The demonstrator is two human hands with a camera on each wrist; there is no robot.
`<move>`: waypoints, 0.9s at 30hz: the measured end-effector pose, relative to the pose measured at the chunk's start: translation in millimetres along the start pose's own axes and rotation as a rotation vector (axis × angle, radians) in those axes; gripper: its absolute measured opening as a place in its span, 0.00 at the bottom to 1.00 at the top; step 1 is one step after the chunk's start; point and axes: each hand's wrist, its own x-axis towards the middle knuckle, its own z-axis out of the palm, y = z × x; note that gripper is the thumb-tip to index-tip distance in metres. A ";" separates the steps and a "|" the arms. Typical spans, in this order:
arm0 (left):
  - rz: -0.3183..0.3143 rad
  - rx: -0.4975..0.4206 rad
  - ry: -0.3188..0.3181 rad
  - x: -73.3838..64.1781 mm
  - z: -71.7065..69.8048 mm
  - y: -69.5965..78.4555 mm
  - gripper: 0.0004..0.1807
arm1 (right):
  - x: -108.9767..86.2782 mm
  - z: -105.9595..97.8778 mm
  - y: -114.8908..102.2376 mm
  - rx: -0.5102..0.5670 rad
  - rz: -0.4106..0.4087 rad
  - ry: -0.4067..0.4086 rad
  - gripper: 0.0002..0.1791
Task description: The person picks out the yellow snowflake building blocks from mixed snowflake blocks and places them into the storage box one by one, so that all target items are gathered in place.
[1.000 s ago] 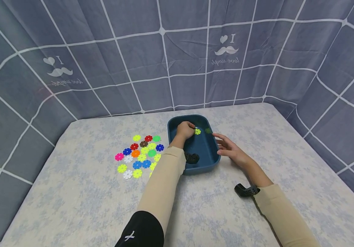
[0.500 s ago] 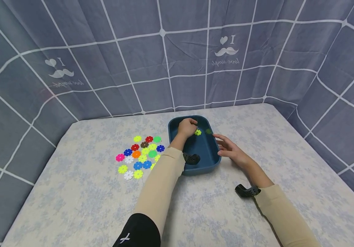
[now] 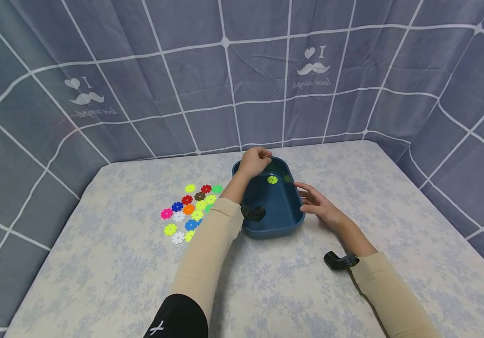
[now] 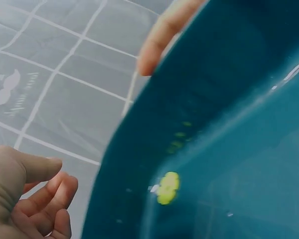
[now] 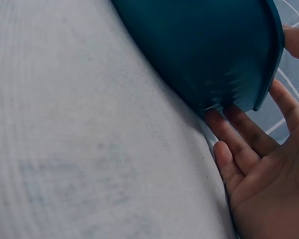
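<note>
A dark teal plastic bin point(image 3: 273, 206) stands on the table, one yellow-green snowflake disc point(image 3: 272, 180) lying on its floor. In the left wrist view the same snowflake disc point(image 4: 168, 188) shows beside the bin's wall, with faint reflections. My left hand point(image 3: 254, 163) hovers over the bin's far left rim. Its fingers are loosely bent, and the left wrist view shows nothing between them. On the bin's right side, my right hand point(image 3: 319, 206) touches the outer wall with extended fingertips. The right wrist view shows these fingers point(image 5: 244, 132) against the wall low down.
Several snowflake discs in mixed colours, among them a pink snowflake disc point(image 3: 166, 213) and an orange snowflake disc point(image 3: 188, 209), lie flat left of the bin. My left forearm partly covers them. A grey-blue gridded curtain point(image 3: 258, 75) hangs behind the pale table point(image 3: 111, 263).
My left hand has risen from inside the bin toward its far rim. The right hand stays against the bin's side. The yellow-green snowflake disc keeps its place in the bin.
</note>
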 end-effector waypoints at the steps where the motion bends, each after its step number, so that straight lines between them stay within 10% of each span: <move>1: 0.011 0.002 0.004 -0.3 -2.9 1.1 0.12 | 0.0 0.1 -0.3 0.002 -0.003 -0.002 0.38; 27: 0.123 -0.091 0.118 -18.9 -74.6 4.9 0.12 | -1.2 1.8 -2.0 0.004 -0.021 -0.002 0.36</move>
